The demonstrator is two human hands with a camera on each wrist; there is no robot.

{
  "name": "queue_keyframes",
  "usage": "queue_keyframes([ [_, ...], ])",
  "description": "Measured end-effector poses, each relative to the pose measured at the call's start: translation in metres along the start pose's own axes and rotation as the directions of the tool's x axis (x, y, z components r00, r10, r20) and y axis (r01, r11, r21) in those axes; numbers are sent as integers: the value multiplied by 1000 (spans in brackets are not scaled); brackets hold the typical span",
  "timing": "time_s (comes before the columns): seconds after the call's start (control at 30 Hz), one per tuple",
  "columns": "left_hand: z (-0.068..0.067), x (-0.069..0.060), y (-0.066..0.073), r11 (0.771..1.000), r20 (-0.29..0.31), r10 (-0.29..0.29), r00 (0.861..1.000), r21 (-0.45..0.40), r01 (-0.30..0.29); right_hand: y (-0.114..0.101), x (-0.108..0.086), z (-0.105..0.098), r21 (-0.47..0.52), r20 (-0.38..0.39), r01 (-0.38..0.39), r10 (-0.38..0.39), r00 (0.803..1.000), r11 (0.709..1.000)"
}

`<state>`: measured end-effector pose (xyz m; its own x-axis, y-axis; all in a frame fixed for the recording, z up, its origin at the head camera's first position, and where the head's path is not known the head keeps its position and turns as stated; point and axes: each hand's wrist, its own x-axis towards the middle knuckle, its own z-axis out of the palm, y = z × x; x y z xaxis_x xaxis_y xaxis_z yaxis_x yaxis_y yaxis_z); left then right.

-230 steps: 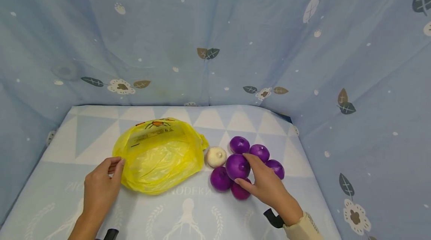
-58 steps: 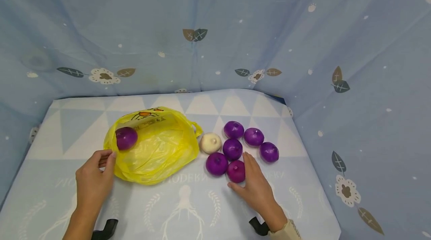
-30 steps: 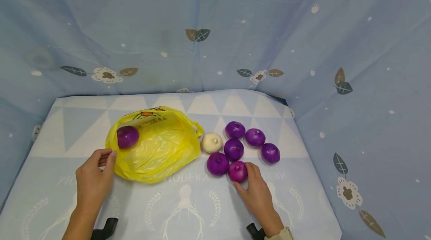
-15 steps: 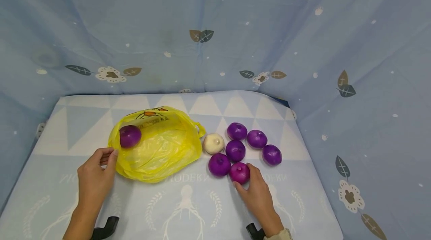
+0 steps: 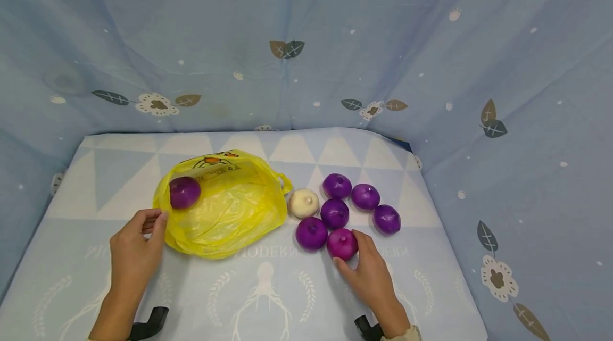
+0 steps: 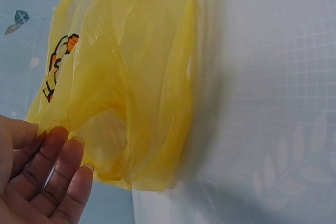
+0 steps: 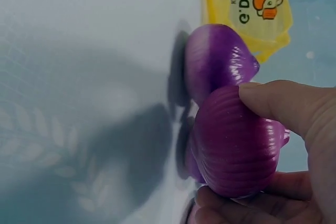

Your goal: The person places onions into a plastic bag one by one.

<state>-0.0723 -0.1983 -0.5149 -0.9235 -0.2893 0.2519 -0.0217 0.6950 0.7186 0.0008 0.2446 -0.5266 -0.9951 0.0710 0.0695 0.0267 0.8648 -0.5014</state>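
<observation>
A yellow plastic bag (image 5: 230, 213) stands with its mouth spread wide, one purple onion (image 5: 184, 192) inside at its left. My left hand (image 5: 136, 253) pinches the bag's left rim; the left wrist view shows thumb and fingertips on the yellow film (image 6: 152, 77). At the front of the onion group, my right hand (image 5: 371, 274) grips a reddish-purple onion (image 5: 342, 244) between thumb and fingers. In the right wrist view that ribbed onion (image 7: 236, 145) sits in the grip, above the table surface, beside another purple onion (image 7: 215, 61).
Several purple onions (image 5: 334, 213) lie behind and left of my right hand. A white onion (image 5: 304, 203) lies between them and the bag. The patterned cloth (image 5: 268, 298) covers the table; a blue curtain (image 5: 239, 22) rises behind and at the sides.
An onion has gone from my right hand's grip into the bag since the oldest frame. The right hand has since taken hold of the reddish-purple onion, now slightly raised.
</observation>
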Motion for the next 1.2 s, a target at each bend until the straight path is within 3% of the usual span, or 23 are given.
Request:
queue_keyframes([
  [0.27,1,0,-1,1000,-2,4,1000,-6,-4,-10,3,-10,27,-43,86,-85,995,996],
  [0.47,1,0,-2,1000,-7,-12,1000,-4,12,-23,10,-14,46,-69,196,-192,979,980],
  [0.73,-1,1,0,1000,-2,8,1000,-18,-8,-51,29,-16,80,-17,287,-287,958,955],
  [0.97,-2,5,5,999,23,35,999,-22,-34,-80,51,-15,96,34,422,-427,904,901],
  [1.2,-3,-1,5,999,37,39,999,2,-39,-109,69,-10,97,137,512,-521,842,853],
])
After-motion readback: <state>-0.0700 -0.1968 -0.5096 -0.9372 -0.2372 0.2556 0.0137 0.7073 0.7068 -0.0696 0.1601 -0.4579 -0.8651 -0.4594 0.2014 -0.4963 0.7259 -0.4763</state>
